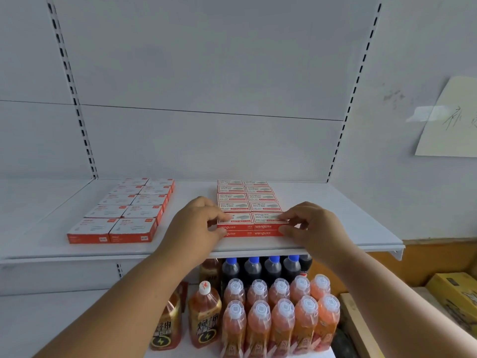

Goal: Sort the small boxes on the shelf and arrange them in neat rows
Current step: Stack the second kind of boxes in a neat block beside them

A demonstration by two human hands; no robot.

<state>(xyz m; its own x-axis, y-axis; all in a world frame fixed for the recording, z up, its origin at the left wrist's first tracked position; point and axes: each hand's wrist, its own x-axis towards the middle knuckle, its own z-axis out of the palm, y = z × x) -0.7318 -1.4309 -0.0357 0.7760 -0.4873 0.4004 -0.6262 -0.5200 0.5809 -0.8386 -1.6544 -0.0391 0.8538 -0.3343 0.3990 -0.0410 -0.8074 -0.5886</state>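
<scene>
Left hand [197, 223] and right hand [313, 224] pinch the front pair of the red staple boxes [251, 202] from either side, squaring the two-column block on the shelf [335, 228]. Orange boxes [124, 215] at left already sit in rows; sorting looks nearly done.

"wengu" printed on the red front faces and the white tops of the staple boxes [251, 218], with "24/6" on tops and fronts. Large Chinese characters on the energy drink bottles [205, 316], not legible. Handwritten strokes on the paper sheet [449, 120], unreadable.
</scene>
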